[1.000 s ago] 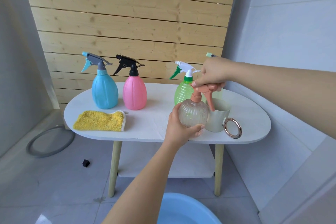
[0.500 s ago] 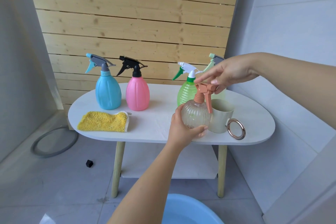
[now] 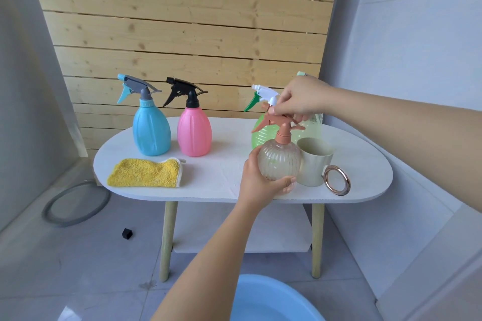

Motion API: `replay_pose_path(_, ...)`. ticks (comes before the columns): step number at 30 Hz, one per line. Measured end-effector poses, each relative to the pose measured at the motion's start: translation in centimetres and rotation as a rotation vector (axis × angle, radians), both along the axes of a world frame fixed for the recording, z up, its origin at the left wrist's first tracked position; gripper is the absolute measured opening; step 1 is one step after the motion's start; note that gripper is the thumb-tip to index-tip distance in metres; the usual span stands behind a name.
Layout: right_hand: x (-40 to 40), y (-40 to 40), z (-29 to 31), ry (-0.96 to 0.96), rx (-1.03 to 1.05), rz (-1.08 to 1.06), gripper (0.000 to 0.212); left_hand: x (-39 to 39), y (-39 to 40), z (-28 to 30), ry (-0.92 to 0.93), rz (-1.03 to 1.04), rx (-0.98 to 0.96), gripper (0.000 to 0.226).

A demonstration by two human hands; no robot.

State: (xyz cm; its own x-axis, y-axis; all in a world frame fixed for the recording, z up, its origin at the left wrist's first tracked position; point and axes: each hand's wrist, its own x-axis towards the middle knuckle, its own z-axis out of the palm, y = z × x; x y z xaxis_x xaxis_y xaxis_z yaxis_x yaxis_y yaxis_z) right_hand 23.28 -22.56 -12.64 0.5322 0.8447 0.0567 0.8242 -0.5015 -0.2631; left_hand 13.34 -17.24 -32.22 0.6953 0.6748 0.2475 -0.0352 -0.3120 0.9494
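Observation:
A clear ribbed spray bottle (image 3: 280, 161) stands near the front edge of the white table (image 3: 221, 177). My left hand (image 3: 257, 182) grips its round body from the left. Its peach trigger head (image 3: 280, 122) now points left, and my right hand (image 3: 300, 99) pinches the top of that head from above. A cream mug (image 3: 314, 161) with a rose-gold ring handle (image 3: 337, 180) stands right beside the bottle.
A blue spray bottle (image 3: 151, 130), a pink one (image 3: 194, 133) and a green one (image 3: 260, 133) stand along the back; a pale bottle (image 3: 311, 125) is partly hidden behind my right hand. A yellow cloth (image 3: 144, 173) lies front left. A blue basin (image 3: 273, 300) sits on the floor.
The peach trigger head has turned from pointing down-right to pointing left. My right hand closed back onto it after lifting off half a second ago. My left hand kept its hold.

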Motion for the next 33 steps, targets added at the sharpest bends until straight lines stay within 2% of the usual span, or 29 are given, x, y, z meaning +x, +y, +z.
replay_pose_path(4,0.2,0.9,-1.0,0.046,0.098,-0.153,0.036,0.0,0.0,0.1,0.002,0.009,0.012,0.093)
replay_pose_path(6,0.4,0.4,-0.9,0.103,0.147,-0.105,0.026,-0.1,0.0,0.1,0.008,0.008,0.015,0.093)
replay_pose_path(8,0.9,-0.3,-0.5,0.125,0.113,0.033,0.036,-0.1,-0.1,0.1,0.008,0.009,0.012,0.093)
replay_pose_path(10,1.7,-1.0,0.1,-0.003,-0.082,0.183,0.052,-0.1,-0.1,0.2,0.008,0.007,0.004,0.093)
replay_pose_path(12,2.3,-1.3,0.5,-0.184,-0.253,0.263,0.056,-0.1,-0.1,0.2,0.013,0.007,0.004,0.093)
replay_pose_path(15,2.8,-1.0,0.9,-0.381,-0.317,0.326,0.056,-0.1,0.0,0.2,0.015,0.009,-0.002,0.094)
replay_pose_path(18,2.7,-0.4,1.2,-0.458,-0.354,0.359,0.052,-0.1,0.0,0.2,0.013,0.012,0.0,0.094)
replay_pose_path(22,1.9,-0.9,1.2,-0.472,-0.313,0.247,0.032,0.0,-0.2,0.2,0.017,0.028,-0.001,0.093)
replay_pose_path(25,1.4,-1.1,0.9,-0.588,-0.304,0.177,0.04,0.2,-0.3,0.2,0.013,0.04,-0.002,0.094)
replay_pose_path(28,0.8,-1.0,0.6,-0.603,-0.247,0.07,0.052,0.2,-0.4,0.2,0.013,0.046,0.002,0.094)
replay_pose_path(30,0.4,-0.8,0.2,-0.536,-0.212,-0.022,0.054,0.2,-0.4,0.2,0.013,0.05,0.002,0.094)
replay_pose_path(33,-0.2,-0.3,-0.6,-0.336,-0.17,-0.143,0.048,0.2,-0.4,0.2,0.011,0.048,0.005,0.094)
